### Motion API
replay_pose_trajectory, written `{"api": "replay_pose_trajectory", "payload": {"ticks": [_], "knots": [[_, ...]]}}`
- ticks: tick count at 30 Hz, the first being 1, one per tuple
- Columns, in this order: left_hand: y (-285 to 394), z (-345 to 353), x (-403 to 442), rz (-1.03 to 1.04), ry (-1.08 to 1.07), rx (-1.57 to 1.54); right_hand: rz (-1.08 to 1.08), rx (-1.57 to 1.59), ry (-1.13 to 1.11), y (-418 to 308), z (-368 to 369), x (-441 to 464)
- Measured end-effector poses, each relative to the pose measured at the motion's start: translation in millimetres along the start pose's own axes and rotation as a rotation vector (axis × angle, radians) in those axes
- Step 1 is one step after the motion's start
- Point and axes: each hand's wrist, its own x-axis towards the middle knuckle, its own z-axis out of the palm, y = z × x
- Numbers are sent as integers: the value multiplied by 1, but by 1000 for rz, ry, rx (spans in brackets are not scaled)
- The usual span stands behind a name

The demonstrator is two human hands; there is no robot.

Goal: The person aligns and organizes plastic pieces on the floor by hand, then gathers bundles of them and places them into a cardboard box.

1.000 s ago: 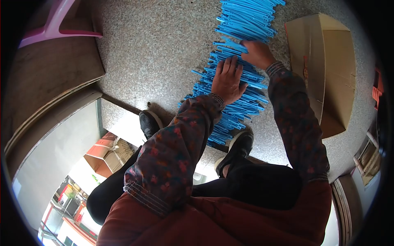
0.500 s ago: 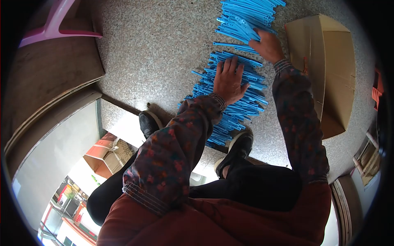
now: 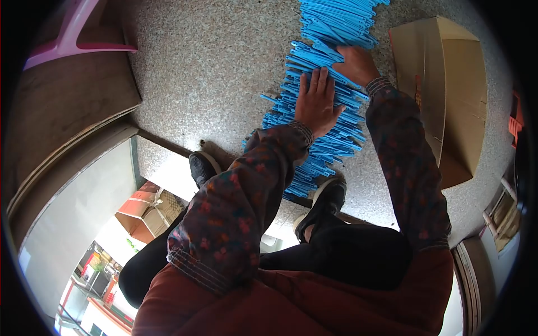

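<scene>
Thin blue plastic strips with small holes at their ends lie on the speckled floor in two long piles. My left hand (image 3: 317,108) rests flat on the near pile (image 3: 330,148), its fingers stretched out. Beside it, my right hand (image 3: 357,68) has its fingers closed round the right ends of a bundle of blue plastic strips (image 3: 309,56) at the top of that pile. Its fingertips are partly hidden. Just beyond my right hand lies the far pile (image 3: 339,22), running out of view at the top.
An open cardboard box (image 3: 462,95) stands on the right, close to my right forearm. My shoes (image 3: 329,200) are near the lower end of the near pile. Pink plastic furniture legs (image 3: 70,42) stand at upper left. Another carton (image 3: 147,210) sits at lower left.
My right hand has brought the bundle of strips down from the far pile onto the top of the near pile. My left hand stays on the near pile, shifted slightly.
</scene>
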Motion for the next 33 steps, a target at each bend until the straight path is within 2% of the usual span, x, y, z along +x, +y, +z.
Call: {"api": "replay_pose_trajectory", "payload": {"ticks": [2,5,8,11,14,15,18,21,27,30,33], "knots": [[1,0,-1,-9,-4,-8,39,38,-12,7,-5,1],[2,-2,-5,-14,-11,-3,76,174,131,22,-2,3],[3,-1,-10,-11,-8,5,37,342,142,22,-12,2],[2,2,-11,-11,-14,11,-36,369,132,4,-4,1],[3,3,-11,-14,-18,13,-88,62,90,-21,8,-4],[3,2,-11,-15,-17,13,-164,13,192,-28,16,-5],[4,1,-11,-25,-31,17,-89,-65,116,-33,24,-2],[4,1,-11,-18,-20,-1,-110,-138,102,-37,22,2],[2,4,-14,-10,-6,16,-5,-162,-59,-43,21,12],[0,3,-13,-8,-2,-24,-43,-125,80,-39,13,1],[1,-2,-8,-67,18,-192,110,255,262,-22,-10,-10]]}}
